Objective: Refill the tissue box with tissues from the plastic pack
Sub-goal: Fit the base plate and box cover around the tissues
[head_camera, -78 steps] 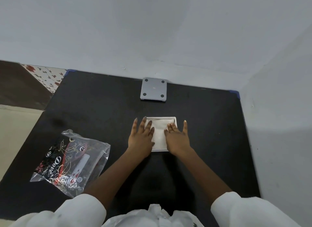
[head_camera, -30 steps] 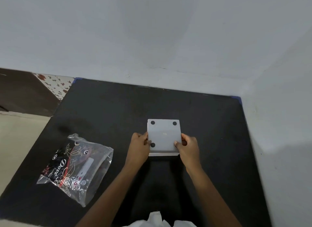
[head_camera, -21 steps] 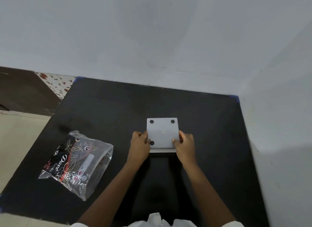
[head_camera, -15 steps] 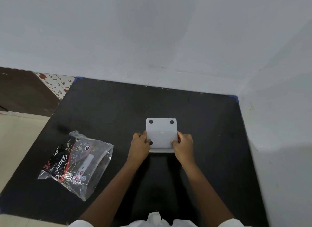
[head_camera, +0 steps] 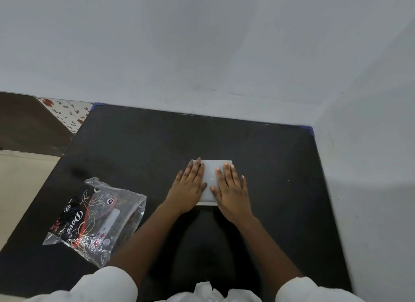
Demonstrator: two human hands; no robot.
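Both hands, left [head_camera: 188, 189] and right [head_camera: 232, 192], press flat with fingers spread, gripping nothing, on the box [head_camera: 211, 178] mid-tabletop [head_camera: 134, 144]; pack [head_camera: 98, 218] lies near the left edge.

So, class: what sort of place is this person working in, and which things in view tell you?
Probably a plain room at home, in a corner: a black table pushed against bare white walls, with flowered tiles beside it. Both hands press flat on a tissue box.
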